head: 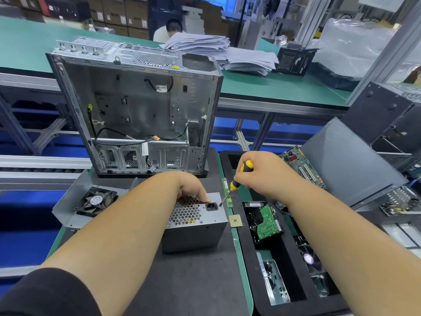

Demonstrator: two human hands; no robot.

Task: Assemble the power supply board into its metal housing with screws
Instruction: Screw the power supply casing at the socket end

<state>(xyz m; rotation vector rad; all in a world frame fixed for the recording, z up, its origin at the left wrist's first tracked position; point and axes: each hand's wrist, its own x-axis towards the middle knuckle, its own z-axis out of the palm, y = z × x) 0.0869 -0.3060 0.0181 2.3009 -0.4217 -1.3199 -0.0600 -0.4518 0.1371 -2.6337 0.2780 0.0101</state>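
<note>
gripping screwdriver (238,179) (right hand (262,176) fisted)

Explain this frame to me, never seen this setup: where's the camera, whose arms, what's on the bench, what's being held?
One picture, from a wide-angle camera on the worker's head, looking down at their own bare arms. The left hand rests on the grey metal power supply box with honeycomb vent, steadying it on the dark mat. The right hand grips a yellow-and-black screwdriver, tip at a screw beside the box's black power socket. Behind stands an open silver computer case. To the right, a black foam tray holds a green-boarded hard drive.
</note>
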